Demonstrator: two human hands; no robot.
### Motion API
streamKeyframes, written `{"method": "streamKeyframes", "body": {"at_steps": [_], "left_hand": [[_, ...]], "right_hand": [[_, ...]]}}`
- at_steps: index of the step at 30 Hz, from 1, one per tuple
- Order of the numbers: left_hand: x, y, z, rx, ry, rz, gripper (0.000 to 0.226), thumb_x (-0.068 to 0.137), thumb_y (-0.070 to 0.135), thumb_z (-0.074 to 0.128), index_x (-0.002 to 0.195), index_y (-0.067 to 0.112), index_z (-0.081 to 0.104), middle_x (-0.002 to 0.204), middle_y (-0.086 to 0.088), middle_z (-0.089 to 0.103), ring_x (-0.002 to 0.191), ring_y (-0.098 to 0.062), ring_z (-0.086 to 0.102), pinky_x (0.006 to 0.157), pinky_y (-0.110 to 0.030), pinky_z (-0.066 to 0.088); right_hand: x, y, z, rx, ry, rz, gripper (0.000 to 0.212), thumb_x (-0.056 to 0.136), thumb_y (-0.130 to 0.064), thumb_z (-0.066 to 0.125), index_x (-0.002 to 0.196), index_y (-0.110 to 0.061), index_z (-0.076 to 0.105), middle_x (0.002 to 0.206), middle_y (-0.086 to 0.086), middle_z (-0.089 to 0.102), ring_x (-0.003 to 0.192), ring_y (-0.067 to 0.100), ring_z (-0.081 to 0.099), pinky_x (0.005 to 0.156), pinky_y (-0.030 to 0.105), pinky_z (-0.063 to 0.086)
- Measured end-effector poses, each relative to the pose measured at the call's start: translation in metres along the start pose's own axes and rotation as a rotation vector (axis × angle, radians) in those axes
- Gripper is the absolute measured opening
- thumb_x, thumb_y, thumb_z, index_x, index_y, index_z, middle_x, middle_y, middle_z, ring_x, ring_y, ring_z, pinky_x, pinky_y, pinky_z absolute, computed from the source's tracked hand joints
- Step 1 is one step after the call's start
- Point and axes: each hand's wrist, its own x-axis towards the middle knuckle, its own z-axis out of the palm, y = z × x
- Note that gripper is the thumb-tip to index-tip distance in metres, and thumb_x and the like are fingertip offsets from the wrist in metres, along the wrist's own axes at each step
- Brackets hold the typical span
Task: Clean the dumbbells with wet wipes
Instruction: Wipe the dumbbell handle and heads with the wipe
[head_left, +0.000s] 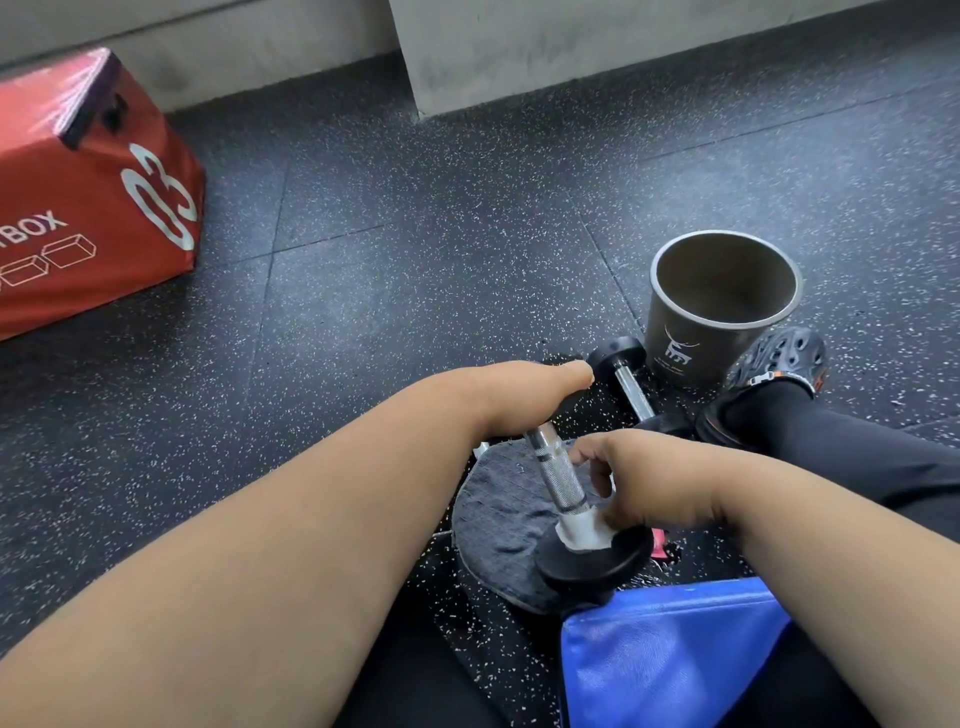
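Speckled black rubber floor (415, 218) is filling the view, running up to a grey wall (597, 47) at the top. At far left a red box (88, 192) is being cut off by the frame edge, showing "03" and part of a word ending "BOX".

One dumbbell (563, 486) is standing tilted on a dark towel (498, 514), its lower black head resting on the cloth beside a blue pad (670, 654) that is leaving the frame at the bottom. Its knurled chrome handle is shining; its upper head is lying hidden under the left hand (524, 397), which is covering the top end, so how those fingers are curling cannot be told. The right hand (631, 486) is pinching a white wipe (579, 530) wrapped round the base of the handle, just above the lower head; its fingertips are mostly hidden behind the handle and wipe.

A second dumbbell (621, 371) is lying on the floor just beyond, one black head showing, its far end disappearing behind a black-clad leg (857, 447). A dark cup (722, 306) with a white deer logo is standing open just beside it, near a perforated dark shoe (779, 358). Something small and pink (658, 543) is peeking out behind the right wrist, too hidden to identify.
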Motion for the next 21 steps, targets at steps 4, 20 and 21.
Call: {"method": "streamKeyframes", "body": {"at_steps": [4, 20, 21], "left_hand": [[-0.006, 0.005, -0.001, 0.002, -0.006, -0.010, 0.057, 0.103, 0.064, 0.043, 0.123, 0.019, 0.071, 0.133, -0.011, 0.068, 0.108, -0.028, 0.062, 0.084, -0.040, 0.035], [0.001, 0.000, -0.001, -0.031, -0.020, -0.025, 0.050, 0.098, 0.070, 0.044, 0.099, 0.027, 0.068, 0.096, 0.006, 0.063, 0.082, -0.015, 0.055, 0.078, -0.039, 0.040], [0.000, 0.000, -0.001, -0.039, -0.022, -0.028, 0.050, 0.098, 0.070, 0.044, 0.103, 0.027, 0.070, 0.095, 0.005, 0.063, 0.079, -0.015, 0.054, 0.074, -0.038, 0.039]], "right_hand": [[0.000, -0.007, 0.007, 0.144, 0.151, 0.102, 0.048, 0.074, -0.033, 0.089, 0.111, -0.035, 0.058, 0.077, 0.001, 0.076, 0.049, 0.002, 0.058, 0.051, 0.022, 0.045], [-0.010, -0.025, 0.032, -0.089, 0.224, 0.160, 0.065, 0.084, -0.042, 0.074, 0.140, -0.027, 0.047, 0.093, -0.002, 0.070, 0.085, 0.020, 0.067, 0.075, 0.033, 0.056], [-0.010, -0.024, 0.032, -0.084, 0.208, 0.150, 0.064, 0.082, -0.039, 0.075, 0.139, -0.028, 0.047, 0.093, -0.002, 0.070, 0.084, 0.020, 0.067, 0.074, 0.033, 0.056]]}}
